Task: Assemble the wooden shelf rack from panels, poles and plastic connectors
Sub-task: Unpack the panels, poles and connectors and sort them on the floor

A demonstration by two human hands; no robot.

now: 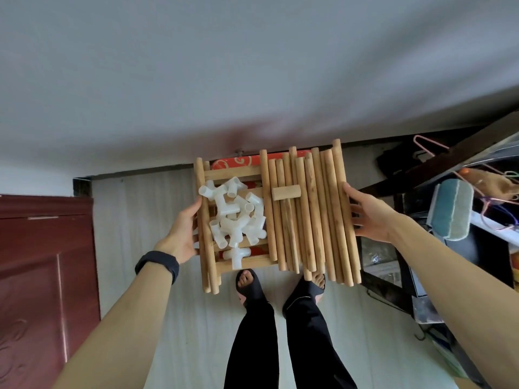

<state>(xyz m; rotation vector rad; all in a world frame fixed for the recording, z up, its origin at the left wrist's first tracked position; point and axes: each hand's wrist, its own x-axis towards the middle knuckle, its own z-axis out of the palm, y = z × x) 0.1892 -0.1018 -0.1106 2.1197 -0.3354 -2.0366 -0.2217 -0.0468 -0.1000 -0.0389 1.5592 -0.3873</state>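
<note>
Two hands on this one, one per side. The left hand [184, 231] grips the left edge of the slatted panel [224, 173], thumb up along the edge and fingers tucked underneath. The right hand [365, 214] does the same on the right edge, thumb on top of the outermost pole and fingers spread below. The panel is held up in the air at roughly waist height, pretty much level, and it's working as a tray.

The panel's left half has a heap of white connectors [236, 217], all jumbled and touching each other, with one sitting on its own by the near edge. The right half is packed with poles [317, 214] lying side by side, running far edge to near edge and sticking out past both. A couple more poles lie along the left edge, right by the left thumb. A small wooden mallet [286, 192] lies on top of the poles, head crosswise toward the far edge.

There's something red and patterned [247, 161] under the panel, showing through the slats; can't tell what it is. Feet in black sandals [248, 284] stand on a pale floor [140, 209]. There's a dark red door [45, 276] off to the left and hangers [429, 147] among the clutter on the right. A black wristband [157, 263] is on the left wrist.
</note>
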